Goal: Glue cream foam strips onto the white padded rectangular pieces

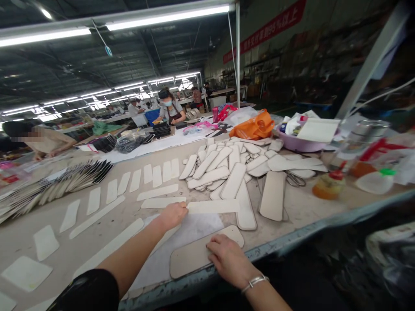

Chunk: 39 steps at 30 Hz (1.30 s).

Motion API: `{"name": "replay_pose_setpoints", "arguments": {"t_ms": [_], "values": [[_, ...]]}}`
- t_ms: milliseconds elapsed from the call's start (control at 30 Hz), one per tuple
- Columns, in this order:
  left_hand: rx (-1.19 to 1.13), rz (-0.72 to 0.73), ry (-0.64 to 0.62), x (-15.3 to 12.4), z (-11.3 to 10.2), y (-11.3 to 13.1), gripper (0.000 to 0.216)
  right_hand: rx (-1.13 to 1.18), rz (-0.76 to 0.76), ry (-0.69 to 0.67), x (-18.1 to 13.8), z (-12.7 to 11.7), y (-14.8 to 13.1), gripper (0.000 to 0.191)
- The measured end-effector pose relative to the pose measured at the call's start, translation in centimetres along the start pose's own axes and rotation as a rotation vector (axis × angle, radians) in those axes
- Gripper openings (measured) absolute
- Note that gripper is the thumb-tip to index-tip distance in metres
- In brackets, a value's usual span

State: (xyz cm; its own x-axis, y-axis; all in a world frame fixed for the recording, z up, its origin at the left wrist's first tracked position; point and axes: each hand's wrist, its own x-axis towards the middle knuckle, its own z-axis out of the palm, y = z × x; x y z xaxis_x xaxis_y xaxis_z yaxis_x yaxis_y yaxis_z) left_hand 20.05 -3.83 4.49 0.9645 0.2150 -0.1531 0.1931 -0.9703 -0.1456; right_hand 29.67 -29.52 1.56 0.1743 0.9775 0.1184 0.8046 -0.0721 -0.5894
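Observation:
My left hand [174, 214] reaches forward and pinches the left end of a long pale strip [214, 206] lying flat on the table. My right hand [228, 259], with a bracelet on the wrist, rests fingers down on a rounded beige board piece [191, 257] near the table's front edge. Under that piece lies a white sheet [191, 231]. Just beyond the strip sits a loose pile of similar rounded beige pieces [223, 166].
Pale cut strips and patches [113, 190] lie in rows on the left. A fanned stack of dark-edged pieces [58, 181] sits far left. Scissors [293, 179], glue bottles [329, 183], a lilac basin [296, 142] and an orange bag [254, 125] stand at the right. Other people work at tables behind.

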Motion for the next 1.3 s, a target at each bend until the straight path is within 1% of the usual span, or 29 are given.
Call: {"name": "replay_pose_setpoints", "arguments": {"t_ms": [100, 167, 300, 400, 467, 500, 600, 667, 700, 767, 800, 867, 933, 1033, 1067, 1133, 1200, 1300], "values": [[0.010, 0.044, -0.028, 0.7, 0.4, -0.3, 0.025, -0.001, 0.005, -0.013, 0.1, -0.1, 0.2, 0.011], [0.042, 0.085, -0.026, 0.9, 0.6, -0.5, 0.024, -0.005, 0.006, -0.014, 0.1, -0.1, 0.3, 0.012], [0.128, 0.170, 0.022, 1.0, 1.0, -0.6, 0.024, -0.003, -0.004, 0.000, 0.2, -0.1, 0.3, 0.014], [0.137, 0.183, 0.083, 0.9, 0.9, -0.4, 0.022, 0.047, 0.001, 0.065, 0.3, -0.4, 0.5, 0.018], [0.104, 0.151, 0.160, 0.6, 0.4, -0.1, 0.020, 0.104, 0.034, 0.173, 0.4, -0.9, 1.0, 0.021], [0.082, 0.132, 0.202, 0.4, -0.1, 0.1, 0.020, 0.136, 0.062, 0.255, 0.4, -1.2, 1.5, 0.023], [0.013, 0.097, 0.317, -0.7, -2.1, 0.8, 0.019, 0.199, 0.186, 0.559, 0.5, -2.0, 3.6, 0.029], [-0.042, 0.088, 0.367, -1.7, -3.7, 1.5, 0.017, 0.225, 0.299, 0.723, 0.6, -2.5, 5.3, 0.038], [-0.075, 0.084, 0.379, -2.3, -4.6, 1.9, 0.016, 0.250, 0.358, 0.775, 0.7, -2.6, 6.1, 0.045], [-0.149, 0.079, 0.370, -3.7, -6.2, 2.6, 0.014, 0.348, 0.457, 0.817, 0.8, -2.9, 7.3, 0.055], [-0.189, 0.075, 0.358, -4.4, -6.9, 2.9, 0.012, 0.410, 0.494, 0.810, 0.9, -3.1, 7.6, 0.056], [-0.275, 0.051, 0.332, -5.9, -8.1, 3.4, 0.010, 0.501, 0.520, 0.739, 1.0, -3.4, 7.8, 0.051], [-0.361, 0.004, 0.306, -7.2, -8.9, 3.6, 0.009, 0.509, 0.490, 0.678, 0.9, -3.9, 7.5, 0.043], [-0.482, -0.088, 0.250, -9.0, -9.1, 3.6, 0.010, 0.471, 0.453, 0.680, 0.6, -4.5, 6.7, 0.038], [-0.521, -0.126, 0.230, -9.5, -8.9, 3.6, 0.010, 0.481, 0.467, 0.670, 0.4, -4.6, 6.5, 0.038], [-0.614, -0.233, 0.172, -10.4, -8.0, 3.6, 0.010, 0.524, 0.510, 0.589, -0.1, -4.8, 6.2, 0.039], [-0.747, -0.379, 0.057, -11.2, -6.4, 3.8, 0.011, 0.530, 0.532, 0.475, -0.5, -4.8, 6.0, 0.037], [-0.934, -0.563, -0.130, -11.9, -3.4, 4.4, 0.015, 0.425, 0.543, 0.348, -0.9, -4.7, 5.9, 0.033]]}}
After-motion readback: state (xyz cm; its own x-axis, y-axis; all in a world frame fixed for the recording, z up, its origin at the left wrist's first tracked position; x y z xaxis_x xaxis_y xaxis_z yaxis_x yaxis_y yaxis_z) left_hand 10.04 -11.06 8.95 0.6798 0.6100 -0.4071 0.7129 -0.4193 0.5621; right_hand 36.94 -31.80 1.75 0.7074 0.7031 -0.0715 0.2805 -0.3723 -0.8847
